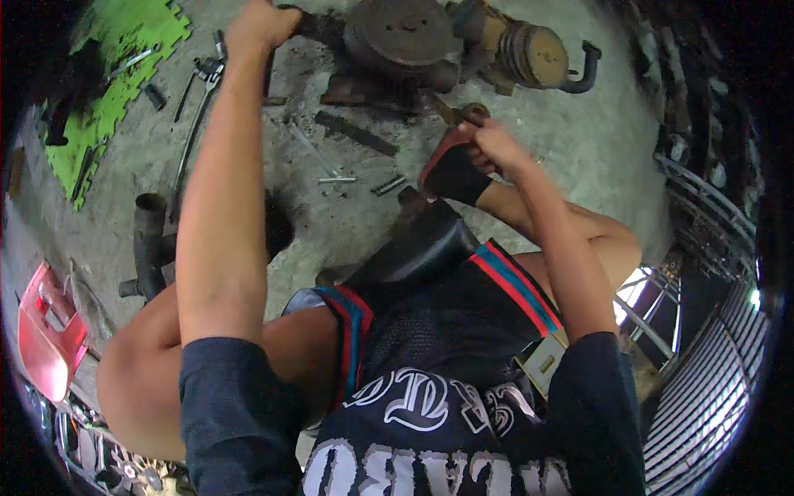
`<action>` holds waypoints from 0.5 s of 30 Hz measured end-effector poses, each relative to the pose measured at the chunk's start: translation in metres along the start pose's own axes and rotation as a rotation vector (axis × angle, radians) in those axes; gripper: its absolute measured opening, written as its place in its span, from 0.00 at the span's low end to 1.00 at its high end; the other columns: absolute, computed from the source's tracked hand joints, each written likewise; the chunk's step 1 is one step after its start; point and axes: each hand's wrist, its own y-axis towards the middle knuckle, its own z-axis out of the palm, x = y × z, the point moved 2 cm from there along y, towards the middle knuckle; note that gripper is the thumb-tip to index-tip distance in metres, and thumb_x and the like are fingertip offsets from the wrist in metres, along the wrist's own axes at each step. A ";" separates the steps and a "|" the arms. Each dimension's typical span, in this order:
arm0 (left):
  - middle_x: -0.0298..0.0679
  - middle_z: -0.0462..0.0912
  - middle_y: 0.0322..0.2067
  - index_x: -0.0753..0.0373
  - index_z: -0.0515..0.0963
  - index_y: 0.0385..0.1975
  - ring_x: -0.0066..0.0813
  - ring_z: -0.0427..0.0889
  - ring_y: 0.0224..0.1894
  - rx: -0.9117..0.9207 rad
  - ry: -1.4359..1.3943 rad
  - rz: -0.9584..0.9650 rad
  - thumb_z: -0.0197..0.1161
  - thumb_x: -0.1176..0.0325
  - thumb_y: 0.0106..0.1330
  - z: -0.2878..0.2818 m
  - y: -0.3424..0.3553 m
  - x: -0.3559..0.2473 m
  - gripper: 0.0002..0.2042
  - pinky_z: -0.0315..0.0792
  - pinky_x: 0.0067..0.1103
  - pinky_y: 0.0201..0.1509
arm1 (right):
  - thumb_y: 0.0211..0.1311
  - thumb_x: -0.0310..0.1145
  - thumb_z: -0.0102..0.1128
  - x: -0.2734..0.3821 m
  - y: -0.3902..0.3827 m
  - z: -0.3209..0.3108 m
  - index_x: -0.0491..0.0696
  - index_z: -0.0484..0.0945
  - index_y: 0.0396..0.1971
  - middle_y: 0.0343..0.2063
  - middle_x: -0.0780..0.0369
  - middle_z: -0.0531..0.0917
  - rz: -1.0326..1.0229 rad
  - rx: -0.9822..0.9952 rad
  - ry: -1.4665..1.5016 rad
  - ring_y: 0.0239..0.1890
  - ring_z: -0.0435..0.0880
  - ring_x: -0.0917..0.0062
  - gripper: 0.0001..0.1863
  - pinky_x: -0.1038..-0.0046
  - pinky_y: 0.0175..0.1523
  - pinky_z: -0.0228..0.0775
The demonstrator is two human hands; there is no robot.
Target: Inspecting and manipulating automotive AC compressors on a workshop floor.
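Observation:
At the top, my left hand (263,31) is closed around a dark part at the left side of a greasy engine assembly (405,37); the fingers are partly hidden. Below the assembly's right side, my right hand (496,150) is closed on a flat, brownish blade-like tool (447,109), pointing up and left toward the machine. A rusty round piece (475,113) shows just above that hand, and I cannot tell whether it belongs to the tool. To the right of the assembly sits a grooved pulley (533,56) with a tan face.
A ratchet wrench (198,116), a dark flat bar (356,134) and a small metal rod (337,180) lie on the concrete floor. Green foam mat (116,70) covers the upper left. A black pipe (150,240) stands near my left knee, a red plastic piece (51,339) farther left.

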 end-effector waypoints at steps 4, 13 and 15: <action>0.51 0.84 0.25 0.69 0.81 0.32 0.47 0.85 0.32 -0.138 0.013 0.002 0.61 0.52 0.47 0.002 -0.002 -0.003 0.23 0.76 0.34 0.41 | 0.64 0.40 0.54 -0.064 0.010 -0.013 0.40 0.71 0.56 0.49 0.43 0.79 -0.181 -0.294 -0.330 0.55 0.76 0.50 0.25 0.59 0.59 0.66; 0.53 0.85 0.32 0.68 0.82 0.34 0.46 0.85 0.39 0.024 0.045 -0.047 0.61 0.53 0.46 0.003 0.011 -0.007 0.23 0.76 0.32 0.46 | 0.63 0.46 0.52 -0.111 0.019 -0.023 0.42 0.77 0.44 0.38 0.45 0.83 -0.062 -0.589 -0.355 0.44 0.80 0.44 0.22 0.51 0.51 0.71; 0.52 0.85 0.28 0.68 0.83 0.31 0.45 0.85 0.35 0.043 0.028 -0.032 0.61 0.53 0.47 -0.004 0.012 0.005 0.22 0.76 0.32 0.44 | 0.62 0.47 0.54 -0.115 0.041 -0.040 0.41 0.81 0.36 0.37 0.45 0.83 -0.193 -0.420 -0.414 0.42 0.80 0.45 0.22 0.53 0.51 0.72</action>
